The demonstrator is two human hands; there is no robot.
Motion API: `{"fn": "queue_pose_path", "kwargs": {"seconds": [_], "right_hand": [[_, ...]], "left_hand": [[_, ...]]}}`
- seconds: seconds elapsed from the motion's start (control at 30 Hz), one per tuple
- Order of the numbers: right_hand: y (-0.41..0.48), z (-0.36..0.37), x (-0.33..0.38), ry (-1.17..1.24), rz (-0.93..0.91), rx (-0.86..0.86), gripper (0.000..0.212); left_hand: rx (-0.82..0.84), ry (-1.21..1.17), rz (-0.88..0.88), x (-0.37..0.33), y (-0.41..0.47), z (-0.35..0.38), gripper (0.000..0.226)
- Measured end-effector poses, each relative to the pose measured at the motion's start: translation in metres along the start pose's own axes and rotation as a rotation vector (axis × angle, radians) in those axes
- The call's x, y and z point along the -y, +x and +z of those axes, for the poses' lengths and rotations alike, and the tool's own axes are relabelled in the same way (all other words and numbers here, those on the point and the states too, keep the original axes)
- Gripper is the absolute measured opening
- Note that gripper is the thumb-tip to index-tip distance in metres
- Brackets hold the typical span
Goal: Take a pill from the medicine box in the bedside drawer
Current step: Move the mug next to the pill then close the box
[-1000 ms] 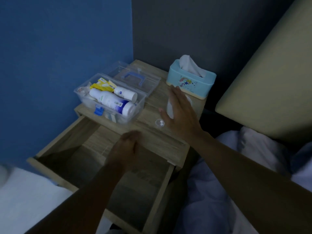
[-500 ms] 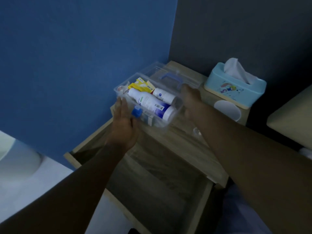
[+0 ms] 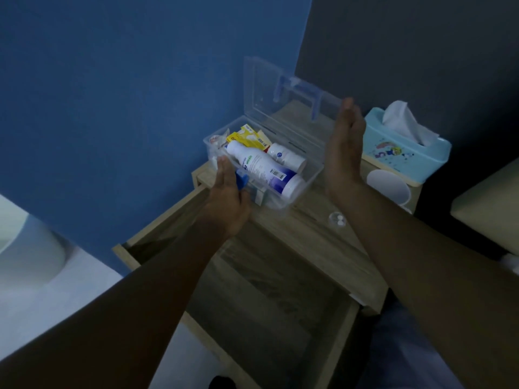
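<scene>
The clear medicine box (image 3: 312, 175) stands on top of the bedside table (image 3: 303, 234), holding a large white bottle (image 3: 261, 167), a smaller white bottle (image 3: 287, 157) and yellow packets (image 3: 247, 136). Its clear lid (image 3: 264, 88) with a blue handle is raised about halfway. My left hand (image 3: 229, 197) cups the box's front left side around the blue latch. My right hand (image 3: 344, 147) is flat against the lid's right edge. A small clear cap with white pills (image 3: 337, 219) lies on the tabletop beside my right forearm. The drawer (image 3: 266, 299) below is pulled out and looks bare.
A light blue tissue box (image 3: 404, 153) stands at the table's back right, with a white cup (image 3: 389, 186) in front of it. A blue wall (image 3: 126, 108) is on the left, and a padded headboard (image 3: 488, 203) and bedding on the right.
The lid, which lay flat open behind the box, has swung up. My right hand rose with it; my left hand closed in on the box's front by the latch.
</scene>
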State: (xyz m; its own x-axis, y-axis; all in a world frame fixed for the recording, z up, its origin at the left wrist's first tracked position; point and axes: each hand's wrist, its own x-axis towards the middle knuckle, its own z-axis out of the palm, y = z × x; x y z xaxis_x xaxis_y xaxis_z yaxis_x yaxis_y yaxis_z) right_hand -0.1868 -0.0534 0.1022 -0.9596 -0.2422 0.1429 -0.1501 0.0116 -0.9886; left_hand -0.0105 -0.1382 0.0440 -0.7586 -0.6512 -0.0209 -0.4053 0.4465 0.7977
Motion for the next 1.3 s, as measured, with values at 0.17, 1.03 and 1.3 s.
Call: {"fn": "queue_pose_path", "kwargs": {"seconds": [0.17, 1.03, 1.3], "right_hand": [[-0.038, -0.011, -0.012, -0.259, -0.234, 0.144, 0.049], [-0.074, -0.032, -0.05, -0.984, -0.757, 0.513, 0.045], [-0.074, -0.031, -0.05, -0.982, -0.763, 0.492, 0.045]], "left_hand": [[0.028, 0.05, -0.025, -0.004, -0.005, -0.004, 0.076], [-0.237, -0.082, -0.14, 0.026, 0.007, 0.007, 0.035], [-0.5, -0.054, 0.012, 0.012, -0.003, 0.019, 0.039]]}}
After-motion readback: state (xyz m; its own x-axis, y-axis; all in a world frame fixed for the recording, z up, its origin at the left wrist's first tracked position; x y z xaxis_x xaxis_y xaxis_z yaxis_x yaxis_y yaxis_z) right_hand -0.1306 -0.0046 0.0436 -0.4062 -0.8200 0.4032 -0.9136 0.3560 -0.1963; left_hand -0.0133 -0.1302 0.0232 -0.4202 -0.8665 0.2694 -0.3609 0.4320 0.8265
